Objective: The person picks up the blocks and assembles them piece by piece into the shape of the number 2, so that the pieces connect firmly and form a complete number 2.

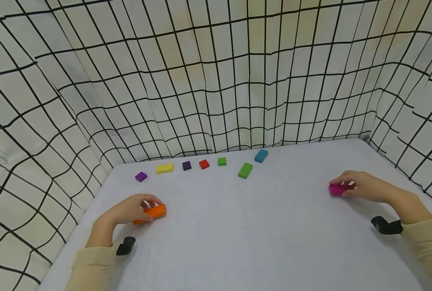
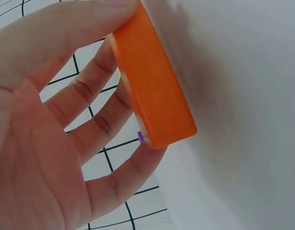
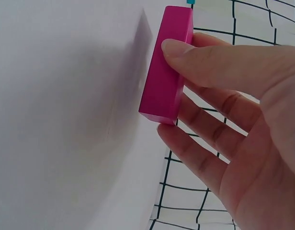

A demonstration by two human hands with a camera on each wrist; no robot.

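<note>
My left hand pinches a long orange block between thumb and fingers, at the left of the white table. In the left wrist view the orange block has the thumb on its near face and the fingers behind it. On the table's right side, my right hand grips a magenta block. The right wrist view has the thumb pressed on the broad face of the magenta block, with fingertips on its other side. A shadow lies beside each block; whether either touches the table I cannot tell.
Along the far edge of the white table lie a purple block, a yellow block, a dark purple block, a red block, a small green block, a longer green block and a blue block. Black-gridded white walls surround it.
</note>
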